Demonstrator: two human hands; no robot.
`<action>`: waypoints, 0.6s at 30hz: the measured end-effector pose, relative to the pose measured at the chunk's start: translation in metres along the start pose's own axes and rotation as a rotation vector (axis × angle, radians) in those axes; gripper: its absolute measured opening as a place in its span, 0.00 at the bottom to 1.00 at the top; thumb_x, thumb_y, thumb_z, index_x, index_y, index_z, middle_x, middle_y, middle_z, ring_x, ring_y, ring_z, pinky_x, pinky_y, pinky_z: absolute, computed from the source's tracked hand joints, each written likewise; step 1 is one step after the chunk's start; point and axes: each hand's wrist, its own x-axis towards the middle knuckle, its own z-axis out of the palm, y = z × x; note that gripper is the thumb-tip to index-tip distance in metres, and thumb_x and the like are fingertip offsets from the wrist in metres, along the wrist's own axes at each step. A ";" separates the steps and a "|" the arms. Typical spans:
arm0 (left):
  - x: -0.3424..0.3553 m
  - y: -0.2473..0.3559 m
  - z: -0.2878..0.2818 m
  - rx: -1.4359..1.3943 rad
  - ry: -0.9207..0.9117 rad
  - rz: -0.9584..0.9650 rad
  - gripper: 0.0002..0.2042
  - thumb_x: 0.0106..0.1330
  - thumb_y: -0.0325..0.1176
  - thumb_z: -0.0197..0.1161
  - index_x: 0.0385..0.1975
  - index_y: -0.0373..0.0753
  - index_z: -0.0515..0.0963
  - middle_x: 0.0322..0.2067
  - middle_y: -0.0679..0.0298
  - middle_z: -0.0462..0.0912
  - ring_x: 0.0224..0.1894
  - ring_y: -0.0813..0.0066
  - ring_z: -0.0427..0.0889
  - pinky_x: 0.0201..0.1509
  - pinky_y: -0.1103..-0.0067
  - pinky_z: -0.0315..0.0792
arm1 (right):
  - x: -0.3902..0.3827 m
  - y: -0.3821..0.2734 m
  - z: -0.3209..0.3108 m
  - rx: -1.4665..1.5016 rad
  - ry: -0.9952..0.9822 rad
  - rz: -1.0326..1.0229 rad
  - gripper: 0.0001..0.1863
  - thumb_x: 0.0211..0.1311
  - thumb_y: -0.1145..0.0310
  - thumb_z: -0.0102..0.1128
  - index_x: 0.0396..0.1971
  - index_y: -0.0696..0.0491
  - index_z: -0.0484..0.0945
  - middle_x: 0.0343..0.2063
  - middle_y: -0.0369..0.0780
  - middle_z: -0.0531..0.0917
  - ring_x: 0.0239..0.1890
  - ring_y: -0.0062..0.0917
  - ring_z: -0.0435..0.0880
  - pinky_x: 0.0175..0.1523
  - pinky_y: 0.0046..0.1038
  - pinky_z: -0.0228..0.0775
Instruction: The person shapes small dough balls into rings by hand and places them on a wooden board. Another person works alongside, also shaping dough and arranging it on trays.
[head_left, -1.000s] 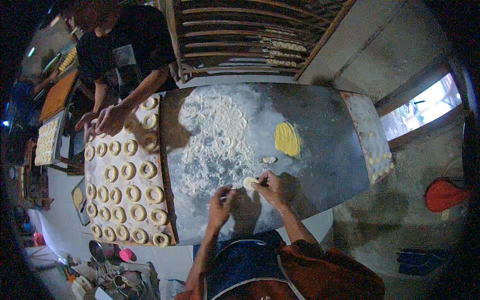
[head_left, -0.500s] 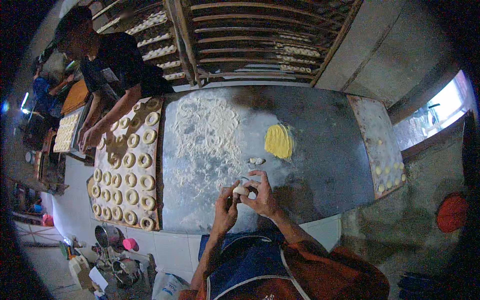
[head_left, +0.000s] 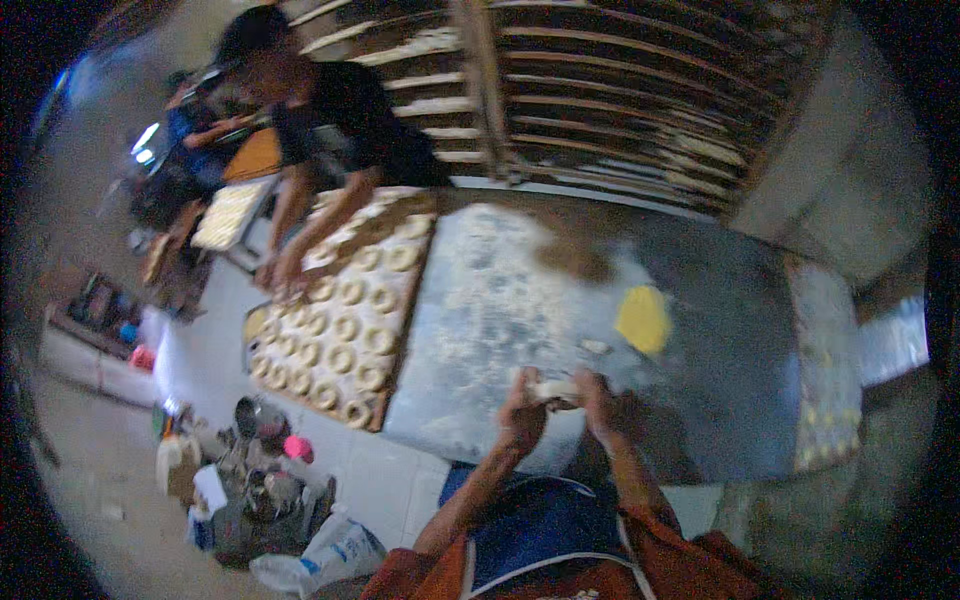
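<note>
A small pale piece of dough (head_left: 556, 390) is stretched between my two hands above the near side of the metal worktable (head_left: 700, 400). My left hand (head_left: 522, 418) grips its left end, and my right hand (head_left: 601, 408) closes on the right end. Motion blur softens the fingers and the dough's exact shape. Just beyond my hands a small whitish lump (head_left: 594, 346) lies on the table. To its right is a flat patch of yellow paste (head_left: 643, 320). Scattered flour (head_left: 490, 290) covers the table's left part.
On the left stands a board (head_left: 398, 372) with rows of dough rings; a co-worker's hands (head_left: 285, 275) are over it. Another board (head_left: 830, 340) with small pale pieces lies at the right end. Wooden racks (head_left: 620, 100) stand behind. Pots (head_left: 262, 418) and a sack (head_left: 325, 555) sit lower left.
The view has swung left, so the scene sits further right. My hands have moved apart, and the dough, a compact lump before, is now drawn out between them.
</note>
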 end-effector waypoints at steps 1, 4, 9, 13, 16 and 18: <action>0.003 -0.006 0.001 -0.320 -0.001 0.061 0.12 0.60 0.31 0.53 0.42 0.41 0.64 0.28 0.67 0.70 0.29 0.77 0.71 0.35 0.77 0.69 | -0.015 -0.013 0.013 0.261 0.063 -0.121 0.24 0.66 0.49 0.49 0.45 0.58 0.74 0.32 0.39 0.81 0.34 0.24 0.81 0.33 0.24 0.77; 0.010 0.014 0.001 0.095 -0.083 0.341 0.12 0.63 0.35 0.53 0.42 0.37 0.63 0.31 0.58 0.71 0.31 0.62 0.72 0.35 0.68 0.68 | -0.026 -0.029 0.027 0.208 0.098 -0.137 0.23 0.66 0.48 0.46 0.39 0.56 0.75 0.32 0.39 0.80 0.30 0.22 0.79 0.31 0.23 0.75; 0.039 -0.037 -0.020 0.016 0.167 0.319 0.15 0.66 0.41 0.51 0.29 0.33 0.64 0.26 0.51 0.70 0.28 0.49 0.71 0.33 0.60 0.66 | 0.013 0.002 0.065 -0.341 0.079 -0.205 0.26 0.67 0.46 0.43 0.33 0.56 0.77 0.24 0.36 0.78 0.23 0.21 0.75 0.30 0.25 0.70; 0.039 0.020 -0.048 -0.056 0.149 0.170 0.16 0.68 0.43 0.47 0.28 0.34 0.68 0.23 0.52 0.73 0.24 0.54 0.75 0.28 0.63 0.67 | 0.019 -0.020 0.104 -0.289 0.114 -0.146 0.32 0.67 0.42 0.38 0.24 0.56 0.79 0.16 0.35 0.76 0.20 0.21 0.72 0.28 0.25 0.64; 0.051 0.011 -0.076 0.477 0.252 0.480 0.16 0.68 0.44 0.48 0.27 0.36 0.67 0.22 0.61 0.69 0.23 0.67 0.72 0.28 0.66 0.67 | 0.038 -0.012 0.123 -0.573 -0.014 -0.138 0.32 0.67 0.42 0.39 0.24 0.56 0.79 0.16 0.35 0.76 0.20 0.22 0.72 0.27 0.26 0.64; 0.066 -0.023 -0.104 -0.340 0.191 0.236 0.16 0.66 0.45 0.49 0.24 0.39 0.65 0.21 0.67 0.66 0.24 0.72 0.71 0.27 0.70 0.65 | 0.054 0.004 0.151 -0.508 0.010 -0.137 0.29 0.67 0.44 0.43 0.25 0.57 0.79 0.19 0.36 0.77 0.22 0.23 0.74 0.28 0.29 0.65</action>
